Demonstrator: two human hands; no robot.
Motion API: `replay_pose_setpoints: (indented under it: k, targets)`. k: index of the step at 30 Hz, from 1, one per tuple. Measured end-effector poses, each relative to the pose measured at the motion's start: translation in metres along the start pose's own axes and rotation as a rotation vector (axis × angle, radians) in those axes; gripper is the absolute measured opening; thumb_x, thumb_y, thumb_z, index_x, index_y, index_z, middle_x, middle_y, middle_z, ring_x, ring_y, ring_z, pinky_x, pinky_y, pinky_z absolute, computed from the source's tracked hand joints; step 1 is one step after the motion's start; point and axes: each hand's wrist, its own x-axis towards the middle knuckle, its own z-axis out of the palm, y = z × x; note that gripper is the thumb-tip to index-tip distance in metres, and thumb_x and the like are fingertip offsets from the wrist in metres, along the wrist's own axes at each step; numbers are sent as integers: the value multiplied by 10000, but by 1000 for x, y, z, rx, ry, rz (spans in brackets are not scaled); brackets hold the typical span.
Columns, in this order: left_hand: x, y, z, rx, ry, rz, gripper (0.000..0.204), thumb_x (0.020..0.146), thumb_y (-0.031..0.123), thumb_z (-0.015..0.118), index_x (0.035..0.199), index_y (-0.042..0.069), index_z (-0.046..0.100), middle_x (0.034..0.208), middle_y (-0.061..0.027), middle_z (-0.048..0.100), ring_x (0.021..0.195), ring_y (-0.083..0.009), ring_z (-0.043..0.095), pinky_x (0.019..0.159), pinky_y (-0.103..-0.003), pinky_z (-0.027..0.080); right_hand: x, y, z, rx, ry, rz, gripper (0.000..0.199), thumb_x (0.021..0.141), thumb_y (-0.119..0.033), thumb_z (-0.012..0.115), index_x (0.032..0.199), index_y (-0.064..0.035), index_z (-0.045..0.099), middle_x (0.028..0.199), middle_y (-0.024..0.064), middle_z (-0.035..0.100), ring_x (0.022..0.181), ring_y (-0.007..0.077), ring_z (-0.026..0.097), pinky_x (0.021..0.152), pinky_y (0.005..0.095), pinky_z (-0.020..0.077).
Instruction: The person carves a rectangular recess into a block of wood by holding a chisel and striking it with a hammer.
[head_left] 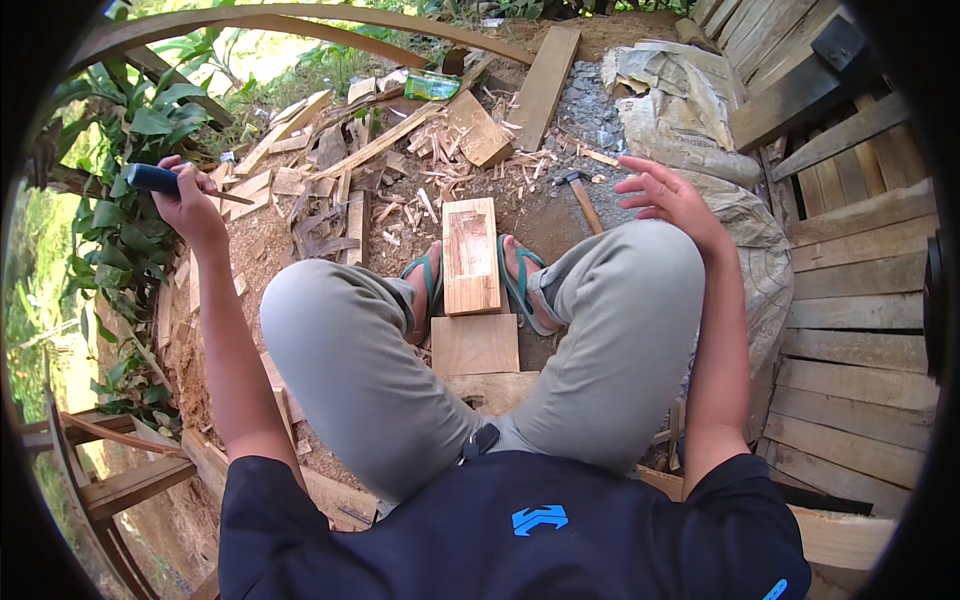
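Note:
Out to the left, my left hand [193, 205] is raised, its fingers wrapped round a chisel with a dark blue handle [153, 179]. The thin blade points to the right. My right hand [668, 200] hovers by my right knee with its fingers stretched out and nothing in them. A hammer [584, 203] with a wooden handle lies on the ground to the left of that hand, apart from it. Between my sandalled feet rests a pale wooden block [471, 292] with a rough hollow cut in its upper face. A flat piece of wood [475, 346] sits on the near side of it.
Wood chips [425, 205] and offcuts litter the ground ahead. A thick wooden block [480, 130] and a long plank [546, 85] lie beyond. Crumpled sacks [690, 110] and a slatted wooden wall [855, 350] stand to the right. Leafy plants [125, 220] grow at the left.

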Motion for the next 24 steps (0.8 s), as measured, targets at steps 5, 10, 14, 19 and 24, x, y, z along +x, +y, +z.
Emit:
replay_pose_setpoints:
  k: [5, 10, 14, 19, 24]
  targets:
    - [29, 129, 12, -61, -120, 137, 205, 974, 33, 548, 1168, -17, 505, 783, -27, 516, 639, -115, 509, 591, -266, 441, -79, 16, 12, 337, 46, -185, 536, 1047, -384, 443, 1321, 47, 606, 1301, 151, 659, 1196, 215, 617, 1051, 330, 460]
    - [6, 216, 44, -108, -208, 127, 225, 994, 112, 532, 1179, -13, 507, 782, -29, 507, 669, -115, 506, 608, -273, 440, -142, 11, 17, 89, 338, -280, 550, 1021, -396, 533, 1402, 1, 562, 1369, 152, 610, 1255, 211, 563, 1084, 310, 415]
    - [-18, 243, 58, -151, -352, 159, 196, 1026, 159, 531, 1149, 7, 526, 807, -30, 543, 687, -113, 530, 623, -280, 466, -185, 11, 38, -6, 607, -300, 584, 880, -293, 783, 1389, -76, 597, 1359, 114, 582, 1217, 237, 572, 1074, 370, 432]
    - [-20, 223, 72, -9, -596, 9, 312, 1047, 296, 600, 1190, 19, 602, 980, -57, 663, 906, -149, 655, 873, -329, 528, -216, -29, 84, -572, 1086, -622, 454, 824, -103, 755, 1266, -128, 652, 1171, 96, 603, 1060, 256, 621, 957, 377, 503]
    - [-45, 243, 122, 288, -740, 229, 351, 817, 228, 842, 1102, 44, 753, 1024, -56, 754, 947, -156, 687, 855, -333, 505, -182, -104, 123, -502, 674, -682, 365, 845, -138, 714, 1208, -134, 669, 1102, 86, 621, 882, 207, 633, 783, 347, 536]
